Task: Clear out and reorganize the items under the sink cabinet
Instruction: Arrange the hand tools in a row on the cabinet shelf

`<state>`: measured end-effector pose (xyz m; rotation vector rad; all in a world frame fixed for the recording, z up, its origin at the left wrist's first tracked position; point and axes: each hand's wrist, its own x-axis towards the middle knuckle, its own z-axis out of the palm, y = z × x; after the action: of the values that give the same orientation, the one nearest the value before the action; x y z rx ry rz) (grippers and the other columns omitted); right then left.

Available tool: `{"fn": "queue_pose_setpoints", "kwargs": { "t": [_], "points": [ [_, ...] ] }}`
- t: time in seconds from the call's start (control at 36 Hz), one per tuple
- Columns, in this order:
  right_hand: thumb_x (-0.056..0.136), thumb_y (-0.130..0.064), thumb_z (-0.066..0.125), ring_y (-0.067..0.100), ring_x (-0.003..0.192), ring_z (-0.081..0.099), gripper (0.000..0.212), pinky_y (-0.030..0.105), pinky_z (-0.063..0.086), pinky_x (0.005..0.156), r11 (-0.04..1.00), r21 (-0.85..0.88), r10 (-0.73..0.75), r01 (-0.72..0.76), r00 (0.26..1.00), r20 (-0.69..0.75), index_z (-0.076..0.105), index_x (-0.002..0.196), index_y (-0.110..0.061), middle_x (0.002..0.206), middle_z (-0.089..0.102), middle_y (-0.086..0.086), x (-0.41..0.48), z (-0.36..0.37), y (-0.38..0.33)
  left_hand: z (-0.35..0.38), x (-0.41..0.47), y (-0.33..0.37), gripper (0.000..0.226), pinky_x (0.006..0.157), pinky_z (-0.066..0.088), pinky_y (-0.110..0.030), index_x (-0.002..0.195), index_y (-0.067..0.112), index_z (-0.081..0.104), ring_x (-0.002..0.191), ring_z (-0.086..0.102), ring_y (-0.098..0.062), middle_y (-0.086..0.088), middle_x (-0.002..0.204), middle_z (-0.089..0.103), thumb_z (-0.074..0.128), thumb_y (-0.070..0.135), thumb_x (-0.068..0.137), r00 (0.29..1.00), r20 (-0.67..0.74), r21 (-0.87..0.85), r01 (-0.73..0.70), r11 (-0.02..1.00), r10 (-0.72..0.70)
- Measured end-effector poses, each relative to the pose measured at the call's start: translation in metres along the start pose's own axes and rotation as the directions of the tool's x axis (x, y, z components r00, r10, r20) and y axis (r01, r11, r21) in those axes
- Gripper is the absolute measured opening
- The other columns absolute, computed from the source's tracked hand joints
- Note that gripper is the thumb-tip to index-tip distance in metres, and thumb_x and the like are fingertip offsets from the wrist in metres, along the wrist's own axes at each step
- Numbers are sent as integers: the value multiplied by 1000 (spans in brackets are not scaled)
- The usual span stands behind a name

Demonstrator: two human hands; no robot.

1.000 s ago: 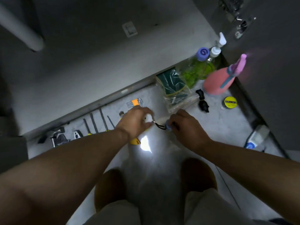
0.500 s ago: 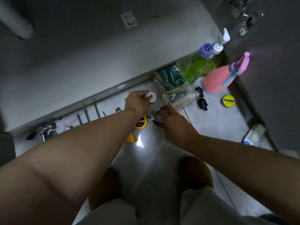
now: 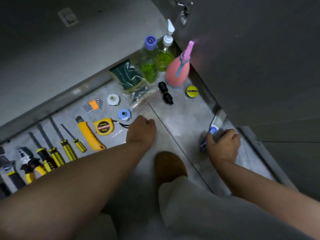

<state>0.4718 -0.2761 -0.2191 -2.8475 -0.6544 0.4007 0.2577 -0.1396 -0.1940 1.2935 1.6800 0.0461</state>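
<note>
Items from the cabinet lie on the grey floor. My right hand [image 3: 223,144] grips a white tube with a blue cap [image 3: 215,125] that lies by the cabinet edge at the right. My left hand [image 3: 141,130] hovers over the floor with fingers curled, and nothing shows in it. Just left of it sit a blue fitting [image 3: 124,114], a white plastic nut [image 3: 113,99] and a yellow tape measure [image 3: 103,126]. A yellow utility knife [image 3: 88,134], a hex key set [image 3: 93,105], screwdrivers [image 3: 65,144] and pliers [image 3: 29,163] line the left.
A bagged sponge pack [image 3: 131,80], two green bottles [image 3: 149,61], a pink spray bottle [image 3: 178,70], black fittings [image 3: 165,92] and a yellow tape roll [image 3: 192,91] stand at the back. The open cabinet door [image 3: 251,58] fills the right. My slipper [image 3: 169,167] is on the floor below.
My right hand left the blue fitting and moved right onto the white tube. My left hand let go of the white nut and drew back toward me. The view shifted right.
</note>
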Motion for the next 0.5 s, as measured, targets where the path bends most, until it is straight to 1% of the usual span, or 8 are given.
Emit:
{"fn": "queue_pose_setpoints", "kwargs": {
  "t": [0.06, 0.11, 0.17, 0.22, 0.31, 0.39, 0.44, 0.5],
  "points": [
    [78, -63, 66, 40, 120, 45, 72, 51, 47, 92, 993, -50, 107, -105, 994, 34, 50, 120, -7, 126, 46, 20, 7, -1, 4, 18, -10, 8, 20, 79, 41, -31, 89, 17, 60, 105, 61, -31, -10, 107, 66, 51, 33, 98, 991, 125, 21, -53, 998, 50],
    [76, -71, 63, 38, 121, 48, 75, 49, 46, 95, 980, -142, 154, -137, 981, 117, 57, 121, -12, 126, 48, 16, 14, 0, 4, 33, -16, 17, 22, 86, 47, -31, 91, 14, 66, 106, 61, -30, -9, 107, 67, 54, 32, 98, 968, 244, 25, -73, 997, 65],
    [78, -64, 65, 34, 113, 56, 59, 43, 49, 93, 977, -176, 156, -118, 962, 222, 67, 113, -17, 120, 58, 12, 20, 2, 1, 42, -21, 24, 25, 95, 53, -40, 96, 7, 69, 102, 64, -32, -13, 103, 69, 58, 29, 97, 930, 362, 0, -59, 998, 55],
    [81, -51, 68, 31, 101, 65, 40, 35, 53, 82, 986, -112, 152, -123, 940, 306, 71, 102, -17, 108, 69, 11, 24, 5, -4, 47, -24, 28, 24, 96, 55, -46, 100, 6, 69, 98, 66, -32, -15, 100, 69, 59, 28, 98, 900, 435, -8, -44, 999, 43],
    [84, -45, 69, 27, 91, 68, 31, 32, 52, 74, 987, -28, 156, -156, 915, 372, 73, 96, -17, 97, 73, 8, 22, 9, -13, 50, -24, 29, 23, 95, 56, -46, 104, 4, 67, 98, 68, -31, -17, 102, 70, 58, 24, 98, 897, 441, 5, -40, 999, 34],
    [82, -51, 71, 24, 84, 68, 37, 31, 53, 68, 986, -12, 157, -168, 894, 419, 72, 95, -17, 91, 72, 6, 19, 14, -24, 48, -21, 26, 20, 95, 57, -48, 101, 1, 66, 99, 68, -34, -20, 101, 69, 57, 19, 98, 899, 438, -11, 2, 1000, 3],
    [81, -50, 72, 22, 79, 67, 40, 28, 50, 61, 984, -6, 166, -179, 897, 409, 71, 96, -14, 90, 71, 5, 20, 16, -29, 46, -16, 22, 18, 94, 57, -47, 101, 3, 66, 93, 68, -30, -18, 100, 69, 57, 18, 97, 903, 431, -9, 2, 1000, 2],
    [80, -47, 75, 24, 84, 70, 41, 33, 56, 69, 975, 23, 187, -219, 880, 437, 70, 99, -10, 94, 72, 8, 22, 19, -35, 43, -11, 18, 11, 91, 58, -44, 96, 11, 65, 89, 68, -25, -12, 96, 69, 57, 17, 96, 908, 419, 14, -28, 1000, 20]
  ]
}}
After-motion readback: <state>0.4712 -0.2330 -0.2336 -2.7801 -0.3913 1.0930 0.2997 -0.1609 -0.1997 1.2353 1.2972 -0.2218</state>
